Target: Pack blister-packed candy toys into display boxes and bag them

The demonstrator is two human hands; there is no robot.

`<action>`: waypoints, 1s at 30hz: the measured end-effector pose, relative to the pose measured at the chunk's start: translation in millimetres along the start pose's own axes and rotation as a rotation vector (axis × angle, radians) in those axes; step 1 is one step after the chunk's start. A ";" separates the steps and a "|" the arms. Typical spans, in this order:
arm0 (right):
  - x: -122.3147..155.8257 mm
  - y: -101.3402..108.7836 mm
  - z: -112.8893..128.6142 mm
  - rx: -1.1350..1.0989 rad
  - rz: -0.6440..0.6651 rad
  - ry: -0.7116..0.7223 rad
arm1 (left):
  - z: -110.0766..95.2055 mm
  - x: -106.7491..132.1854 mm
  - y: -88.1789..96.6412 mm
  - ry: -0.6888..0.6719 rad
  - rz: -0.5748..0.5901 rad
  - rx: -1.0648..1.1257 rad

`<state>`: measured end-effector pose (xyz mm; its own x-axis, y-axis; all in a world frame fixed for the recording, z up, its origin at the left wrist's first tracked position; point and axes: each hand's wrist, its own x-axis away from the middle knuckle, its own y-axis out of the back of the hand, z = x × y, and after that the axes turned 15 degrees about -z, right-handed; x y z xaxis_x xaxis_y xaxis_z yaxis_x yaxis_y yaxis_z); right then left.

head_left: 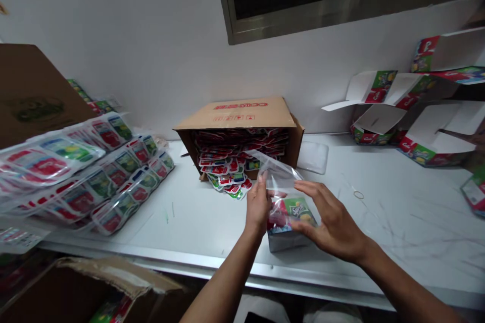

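My left hand (258, 205) pinches the left edge of a clear plastic bag (278, 174) that stands over a small stack of printed soda-brand packets (291, 214) on the white table (397, 222). My right hand (331, 219) curls around the right side of the same bag and stack, thumb under, fingers on top. The bag's open mouth points up and away from me. A green "Sprite" label and a red one show through the plastic.
A cardboard box (238, 116) on its side spills more packets behind the hands. Bagged bundles (87, 176) pile up at left. Folded printed cartons (413, 111) lie at far right. A rubber band (358, 194) lies on the table. An open brown carton (87, 287) sits below the edge.
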<state>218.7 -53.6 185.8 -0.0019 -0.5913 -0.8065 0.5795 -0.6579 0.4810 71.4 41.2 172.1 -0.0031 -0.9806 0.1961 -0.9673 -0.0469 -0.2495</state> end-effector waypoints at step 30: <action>-7.1 -38.9 -38.3 -0.997 -0.319 -0.912 | 5.7 -0.8 -6.0 -0.301 0.007 -0.098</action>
<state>227.4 -6.0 159.7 -0.5450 -0.8265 -0.1412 0.7834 -0.4419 -0.4370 78.7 41.2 168.0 0.0509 -0.9938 -0.0984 -0.9873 -0.0352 -0.1549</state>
